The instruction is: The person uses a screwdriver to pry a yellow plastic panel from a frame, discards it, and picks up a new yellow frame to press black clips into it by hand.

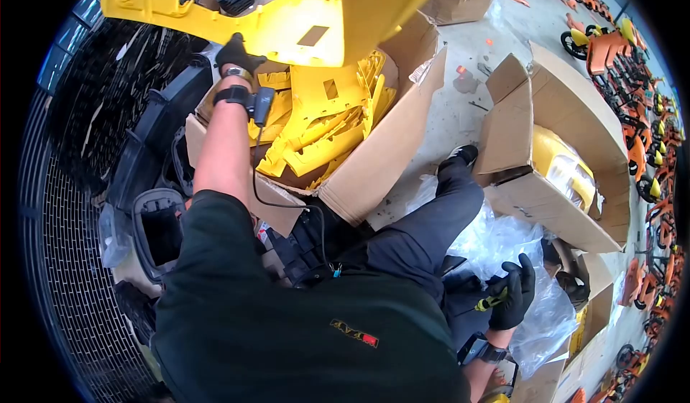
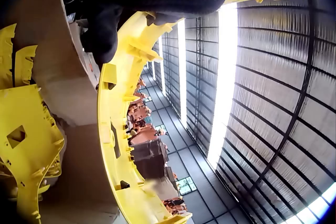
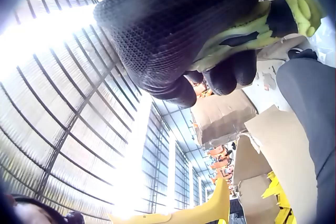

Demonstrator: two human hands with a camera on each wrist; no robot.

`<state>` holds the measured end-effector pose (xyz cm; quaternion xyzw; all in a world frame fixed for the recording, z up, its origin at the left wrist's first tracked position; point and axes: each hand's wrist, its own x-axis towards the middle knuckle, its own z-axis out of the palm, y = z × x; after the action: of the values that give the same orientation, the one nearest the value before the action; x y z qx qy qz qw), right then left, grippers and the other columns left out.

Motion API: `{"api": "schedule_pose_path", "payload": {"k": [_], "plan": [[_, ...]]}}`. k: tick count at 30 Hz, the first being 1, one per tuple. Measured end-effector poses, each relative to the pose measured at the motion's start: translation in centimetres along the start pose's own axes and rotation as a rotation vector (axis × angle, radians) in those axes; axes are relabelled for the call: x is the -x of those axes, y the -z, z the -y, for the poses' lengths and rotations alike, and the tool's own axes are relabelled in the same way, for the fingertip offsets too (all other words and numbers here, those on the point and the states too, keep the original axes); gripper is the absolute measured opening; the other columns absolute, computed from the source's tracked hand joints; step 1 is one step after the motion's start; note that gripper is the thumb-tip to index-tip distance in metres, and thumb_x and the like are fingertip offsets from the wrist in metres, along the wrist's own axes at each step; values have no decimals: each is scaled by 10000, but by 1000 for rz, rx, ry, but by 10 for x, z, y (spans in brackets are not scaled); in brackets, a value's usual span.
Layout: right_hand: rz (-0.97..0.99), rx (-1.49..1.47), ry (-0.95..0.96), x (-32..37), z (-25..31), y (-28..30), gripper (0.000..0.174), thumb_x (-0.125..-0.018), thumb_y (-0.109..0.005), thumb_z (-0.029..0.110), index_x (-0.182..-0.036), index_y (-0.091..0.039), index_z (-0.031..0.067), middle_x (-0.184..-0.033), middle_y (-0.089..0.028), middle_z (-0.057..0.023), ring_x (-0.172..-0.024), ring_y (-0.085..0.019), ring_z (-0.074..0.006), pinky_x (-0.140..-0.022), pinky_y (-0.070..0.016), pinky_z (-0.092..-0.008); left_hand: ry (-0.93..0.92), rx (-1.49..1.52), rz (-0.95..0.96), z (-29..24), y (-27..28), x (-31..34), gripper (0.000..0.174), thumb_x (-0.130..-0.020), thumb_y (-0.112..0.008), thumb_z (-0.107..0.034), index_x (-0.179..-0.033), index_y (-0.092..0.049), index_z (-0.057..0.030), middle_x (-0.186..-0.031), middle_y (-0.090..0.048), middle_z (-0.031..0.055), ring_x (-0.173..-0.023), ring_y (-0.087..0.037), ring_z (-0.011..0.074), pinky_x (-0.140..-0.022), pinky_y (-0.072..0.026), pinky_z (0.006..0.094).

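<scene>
My gloved left hand [image 1: 241, 54] grips the lower edge of a long yellow plastic panel [image 1: 287, 26], raised over an open cardboard box. In the left wrist view the panel [image 2: 113, 129] curves down from the glove, clips and a slot along it. More yellow panels [image 1: 330, 119] lie heaped inside the box below. Off to the right, beside my leg, my gloved right hand [image 1: 514, 295] holds a yellow-green and black screwdriver [image 1: 491, 301]. Its fluted handle end [image 3: 302, 11] sticks out past the fingers in the right wrist view; its shaft is hidden.
The cardboard box [image 1: 384, 177] stands in front of me. To the right is another open box [image 1: 503, 195] with a wrapped yellow part [image 1: 560, 162]. Clear plastic wrap [image 1: 503, 241] lies by my leg. Black plastic parts [image 1: 158, 223] stand at left; orange vehicles [image 1: 611, 65] line the far right.
</scene>
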<state>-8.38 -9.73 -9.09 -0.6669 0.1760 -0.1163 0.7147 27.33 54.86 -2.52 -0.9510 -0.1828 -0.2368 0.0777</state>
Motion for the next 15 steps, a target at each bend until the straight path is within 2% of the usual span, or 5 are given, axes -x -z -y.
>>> {"api": "schedule_pose_path", "payload": {"k": [3,6,8,9,15], "plan": [[0,50,8,-2,-1,-15,462,-933,-616,166,-1323,-551,-72,-954,-697,-133,-577,-568,-95,-554,-447,-231,11,-47,124,30,2,-11,818,-668,-883,-510,-1281,-575,-65,-1199,-690,133,-1055,-687,293,-905,-546,363],[-20,104,12,0,-3,-28,439,-936,-611,166,-1301,-570,-76,-898,-703,-127,-568,-568,-98,-538,-447,-236,838,1360,335,40,-47,4,670,-887,-638,-597,-1289,-604,-62,-1206,-660,134,-1053,-634,235,-850,-520,385],[-42,142,19,-3,-2,-32,426,-942,-606,156,-1301,-570,-70,-850,-701,-115,-553,-560,-100,-538,-450,-238,990,830,651,33,-37,48,709,-850,-678,-639,-1218,-640,-33,-1100,-669,132,-878,-658,264,-570,-557,418],[-63,136,19,-6,-4,-31,426,-942,-606,156,-1301,-570,-70,-850,-701,-115,-553,-560,-100,-538,-450,-238,670,1067,726,105,-185,51,678,-870,-691,-586,-1218,-616,-9,-1047,-671,168,-820,-663,275,-521,-544,424],[61,-67,-254,3,-36,-18,384,-970,-594,130,-1322,-536,-14,-971,-677,-96,-828,-647,-154,-742,-521,-274,772,1585,528,59,-93,171,462,-1059,-379,-390,-1328,-522,-42,-1263,-620,208,-1037,-629,281,-890,-519,437]]}}
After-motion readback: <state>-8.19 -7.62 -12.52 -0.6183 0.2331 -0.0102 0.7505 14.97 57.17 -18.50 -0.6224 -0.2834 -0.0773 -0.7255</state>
